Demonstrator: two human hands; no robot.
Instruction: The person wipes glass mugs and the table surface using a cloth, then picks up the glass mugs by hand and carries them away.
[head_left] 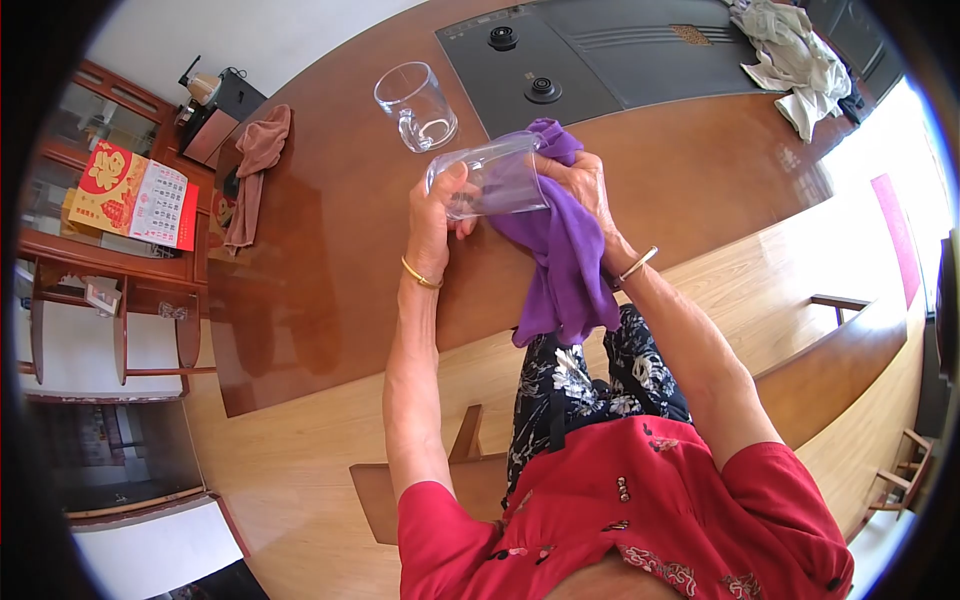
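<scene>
A clear glass mug (500, 180) lies on its side in the air above the brown table. My left hand (436, 215) is closed around one end of it, thumb on the glass. At the other end, my right hand (580, 185) grips a purple cloth (565, 260) against the glass. The cloth hangs down past the table's front edge, and part of it sticks up behind the mug. Some fingers of my right hand are hidden by cloth and glass. A second clear glass mug (418, 108) stands upright on the table, beyond my left hand.
A black tea tray (640, 60) is set in the table (330, 250) at the back. Pale crumpled cloth (800, 70) lies at the back right, a brown towel (262, 165) at the left edge. A wooden bench (820, 370) is at the right; a calendar (135, 195) hangs left.
</scene>
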